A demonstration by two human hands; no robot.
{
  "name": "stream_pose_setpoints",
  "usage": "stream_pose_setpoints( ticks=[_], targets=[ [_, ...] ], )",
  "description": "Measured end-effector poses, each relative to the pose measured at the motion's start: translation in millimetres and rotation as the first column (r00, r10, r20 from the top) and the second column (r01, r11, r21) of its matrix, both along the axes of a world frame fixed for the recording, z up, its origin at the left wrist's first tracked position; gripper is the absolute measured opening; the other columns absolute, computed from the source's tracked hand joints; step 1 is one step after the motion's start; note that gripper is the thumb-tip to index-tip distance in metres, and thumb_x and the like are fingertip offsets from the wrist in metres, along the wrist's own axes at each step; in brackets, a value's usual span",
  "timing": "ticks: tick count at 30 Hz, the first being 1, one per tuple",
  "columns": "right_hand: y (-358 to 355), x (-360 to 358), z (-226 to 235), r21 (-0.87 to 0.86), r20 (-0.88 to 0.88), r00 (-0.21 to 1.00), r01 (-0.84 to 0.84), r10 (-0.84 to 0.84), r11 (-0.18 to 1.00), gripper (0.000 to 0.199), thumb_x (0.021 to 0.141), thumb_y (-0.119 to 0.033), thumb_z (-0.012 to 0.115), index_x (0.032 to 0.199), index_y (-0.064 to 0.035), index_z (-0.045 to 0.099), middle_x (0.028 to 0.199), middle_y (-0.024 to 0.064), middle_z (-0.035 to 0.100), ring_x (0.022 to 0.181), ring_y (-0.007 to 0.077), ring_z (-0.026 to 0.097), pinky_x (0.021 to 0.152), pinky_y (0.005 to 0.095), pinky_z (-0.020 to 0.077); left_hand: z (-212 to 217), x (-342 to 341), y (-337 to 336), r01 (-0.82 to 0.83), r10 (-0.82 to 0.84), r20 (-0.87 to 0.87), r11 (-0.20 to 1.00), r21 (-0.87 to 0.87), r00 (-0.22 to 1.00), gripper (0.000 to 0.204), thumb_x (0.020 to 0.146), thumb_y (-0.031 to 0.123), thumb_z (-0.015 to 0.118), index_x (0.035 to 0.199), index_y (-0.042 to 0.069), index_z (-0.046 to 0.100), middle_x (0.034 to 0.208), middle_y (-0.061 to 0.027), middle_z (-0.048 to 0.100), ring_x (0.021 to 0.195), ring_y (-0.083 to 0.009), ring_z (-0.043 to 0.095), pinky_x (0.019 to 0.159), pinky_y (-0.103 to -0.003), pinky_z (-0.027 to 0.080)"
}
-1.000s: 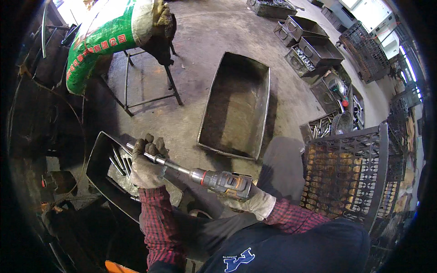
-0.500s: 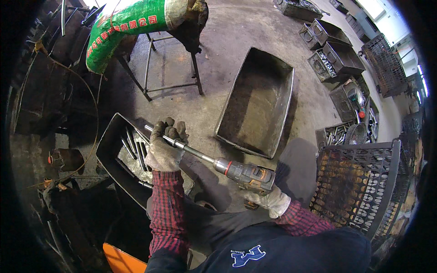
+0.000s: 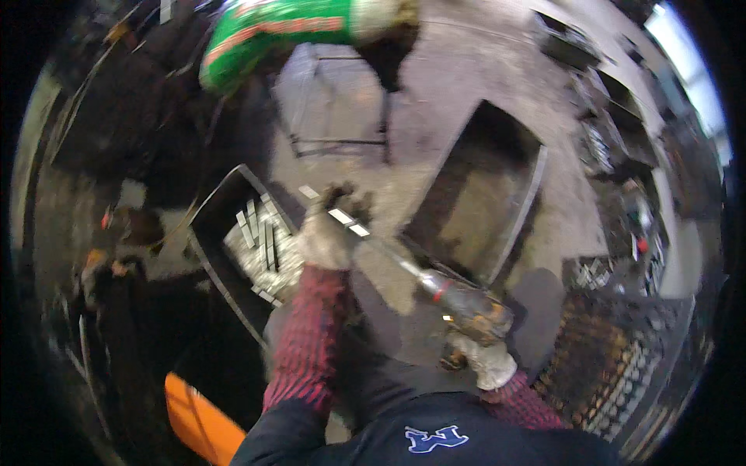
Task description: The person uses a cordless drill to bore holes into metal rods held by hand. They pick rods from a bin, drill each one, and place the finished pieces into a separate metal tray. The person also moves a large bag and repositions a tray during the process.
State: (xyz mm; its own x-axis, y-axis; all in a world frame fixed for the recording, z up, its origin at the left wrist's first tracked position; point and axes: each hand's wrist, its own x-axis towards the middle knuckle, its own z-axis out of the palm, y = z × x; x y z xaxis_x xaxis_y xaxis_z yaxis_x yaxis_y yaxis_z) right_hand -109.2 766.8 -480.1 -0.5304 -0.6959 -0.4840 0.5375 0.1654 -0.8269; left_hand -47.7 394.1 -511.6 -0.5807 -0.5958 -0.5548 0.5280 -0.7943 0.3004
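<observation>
Head view: we crouch on a workshop floor with a long-shafted power tool [image 3: 435,291] slung between both gloved hands. Our left hand [image 3: 330,233] wraps the front of the shaft, fingers closed around it, just beside the near right rim of a dark tray [image 3: 203,233] heaped with short metal bars [image 3: 268,245]. Our right hand [image 3: 486,357] clasps the thick tool body from below, close to our chest. The picture is smeared by motion, so the tip beyond the left glove stays unclear, though one or two pale strips [image 3: 347,223] show at the knuckles. A large empty metal bin [image 3: 536,194] lies to the far right, a stacked black crate [image 3: 622,365] to the near right, and a green sack [image 3: 280,35] rests on a steel stand [image 3: 342,140] at the far side

As we judge it, the step asks for a firm forward hand to steer the shaft and a steady rear hand carrying the weight, with the tip kept low over the tray

Against the frame a second earlier, the tool points much the same way, from near right to far left; the view tips further left, the sack slides toward the top edge, and the orange object [image 3: 198,419] at the near left comes into sight
</observation>
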Motion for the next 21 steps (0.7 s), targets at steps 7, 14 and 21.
stream_pose_setpoints(
  ticks=[7, 14, 21],
  targets=[
    [12.1, -25.8, 25.9, 0.020, 0.037, 0.999, -0.032, 0.031, 0.999, 0.068, 0.091, -0.004, 0.082, 0.152, -0.0037, 0.051, 0.141, 0.0160, 0.065, 0.122, 0.0294, 0.067, 0.100, 0.0470, 0.0600, -33.3, -6.8, -21.9, -0.216, 0.248, -0.202, 0.962, 0.168, 0.947, 0.026, 0.109, 0.032, 0.057, 0.107, 0.007, 0.063, 0.082, -0.0077, 0.068, 0.071, -0.0328, 0.069, 0.080, -0.045, 0.060],
    [40.9, -90.3, 66.9, 0.009, 0.026, 1.000, -0.009, 0.008, 1.000, 0.069, 0.091, -0.006, 0.082, 0.152, -0.0038, 0.051, 0.139, 0.0165, 0.066, 0.119, 0.0306, 0.069, 0.098, 0.0471, 0.0607, -15.7, -57.8, 40.4, 0.641, 0.011, 0.767, 0.540, -0.545, 0.642, 0.066, 0.099, 0.037, 0.072, 0.147, -0.004, 0.053, 0.135, -0.0234, 0.068, 0.122, -0.0370, 0.067, 0.110, -0.045, 0.052],
    [19.4, -97.4, 71.8, 0.005, 0.003, 1.000, -0.007, 0.007, 1.000, 0.070, 0.090, -0.009, 0.083, 0.152, -0.0040, 0.051, 0.138, 0.0170, 0.066, 0.116, 0.0318, 0.070, 0.096, 0.0472, 0.0614, -74.8, 106.7, -144.2, 0.620, 0.694, 0.661, 0.392, -0.680, 0.285, 0.051, 0.092, 0.035, 0.076, 0.125, -0.004, 0.068, 0.113, -0.0245, 0.077, 0.105, -0.0385, 0.075, 0.093, -0.042, 0.059]
  ],
)
